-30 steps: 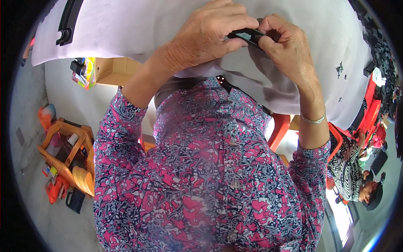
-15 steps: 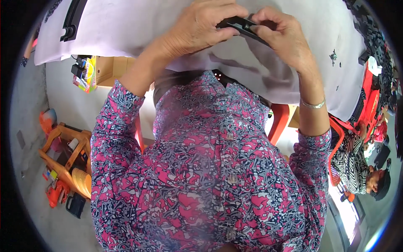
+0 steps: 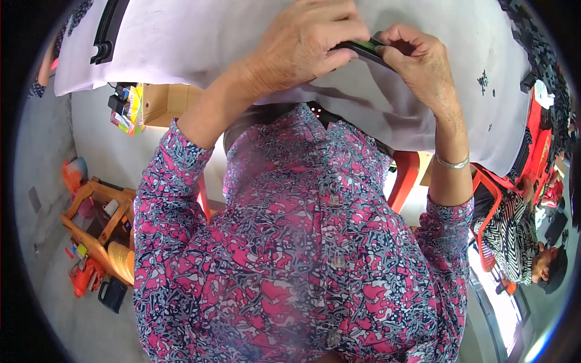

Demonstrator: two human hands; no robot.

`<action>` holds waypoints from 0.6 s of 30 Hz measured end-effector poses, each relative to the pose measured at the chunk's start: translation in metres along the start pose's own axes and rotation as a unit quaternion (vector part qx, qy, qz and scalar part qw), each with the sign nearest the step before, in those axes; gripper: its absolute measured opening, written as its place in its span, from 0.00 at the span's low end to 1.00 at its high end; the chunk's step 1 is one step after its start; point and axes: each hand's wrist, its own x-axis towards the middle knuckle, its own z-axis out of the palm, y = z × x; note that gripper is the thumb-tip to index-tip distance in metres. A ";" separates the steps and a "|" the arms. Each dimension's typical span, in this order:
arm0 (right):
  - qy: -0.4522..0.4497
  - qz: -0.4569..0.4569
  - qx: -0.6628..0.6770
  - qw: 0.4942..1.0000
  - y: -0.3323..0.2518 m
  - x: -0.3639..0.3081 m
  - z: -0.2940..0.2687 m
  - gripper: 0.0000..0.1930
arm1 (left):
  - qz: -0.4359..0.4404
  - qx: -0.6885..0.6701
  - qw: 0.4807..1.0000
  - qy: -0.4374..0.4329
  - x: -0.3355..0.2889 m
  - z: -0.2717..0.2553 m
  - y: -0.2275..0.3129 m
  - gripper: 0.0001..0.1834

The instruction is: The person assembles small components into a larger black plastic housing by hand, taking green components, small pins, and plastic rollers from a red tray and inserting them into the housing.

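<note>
Between my hands, above the pale cloth (image 3: pixel 200 45), is a narrow black strip-shaped part (image 3: pixel 370 52) with a greenish patch along its upper side. My left hand (image 3: pixel 311 39) pinches its left end between thumb and fingers. On the other end, the thumb and bent fingers of my right hand (image 3: pixel 419 60) close on it. My fingers hide much of the part, so its full shape cannot be made out. A longer black part (image 3: pixel 111 30) with a rounded notch lies on the cloth at the far left.
Small black bits (image 3: pixel 482 81) lie right of my hands. A heap of black pieces (image 3: pixel 538 42) covers the right edge. Below the cloth, at left, stands a cardboard box (image 3: pixel 163 103). A red chair (image 3: pixel 404 178) is under me; another person (image 3: pixel 514 233) sits at right.
Both hands have moved slightly down and right with the black part. It has tilted, and a greenish patch shows where a dark face showed before.
</note>
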 end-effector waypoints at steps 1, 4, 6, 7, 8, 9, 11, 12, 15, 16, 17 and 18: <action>-0.002 -0.001 0.000 1.000 -0.003 0.002 0.001 0.06 | -0.002 0.001 1.000 0.001 -0.004 0.005 -0.007 0.13; -0.028 0.007 -0.021 0.999 -0.018 0.007 0.001 0.05 | 0.161 0.149 0.972 0.086 -0.009 0.018 -0.024 0.09; -0.046 0.040 -0.046 0.997 -0.028 0.006 0.002 0.02 | 0.173 0.173 0.965 0.097 -0.010 0.020 -0.024 0.08; -0.047 0.040 -0.046 0.997 -0.028 0.007 0.002 0.02 | 0.172 0.172 0.965 0.097 -0.010 0.020 -0.021 0.08; -0.033 0.026 -0.043 0.998 -0.026 0.006 0.003 0.03 | 0.103 0.131 0.983 0.073 -0.010 0.020 -0.015 0.07; -0.018 0.007 -0.040 0.999 -0.025 0.009 0.004 0.05 | 0.036 0.092 0.994 0.049 -0.010 0.018 -0.010 0.07; -0.017 0.009 -0.046 0.999 -0.026 0.006 0.005 0.05 | 0.023 0.099 0.994 0.031 -0.013 0.018 -0.005 0.09; -0.011 0.016 -0.055 0.998 -0.026 0.005 0.006 0.05 | 0.015 0.101 0.995 0.012 -0.013 0.019 -0.006 0.10; -0.024 0.018 -0.034 0.999 -0.022 0.005 0.006 0.06 | 0.014 0.100 0.995 0.015 -0.016 0.022 -0.008 0.10; -0.031 0.023 -0.023 0.999 -0.022 0.005 0.005 0.06 | 0.005 0.100 0.995 0.011 -0.017 0.022 -0.007 0.10; -0.042 0.027 -0.013 0.999 -0.023 0.004 0.003 0.05 | 0.001 0.113 0.994 0.006 -0.017 0.022 -0.006 0.09; -0.040 0.023 -0.011 0.999 -0.024 0.003 0.004 0.05 | 0.002 0.118 0.993 0.005 -0.017 0.021 -0.004 0.09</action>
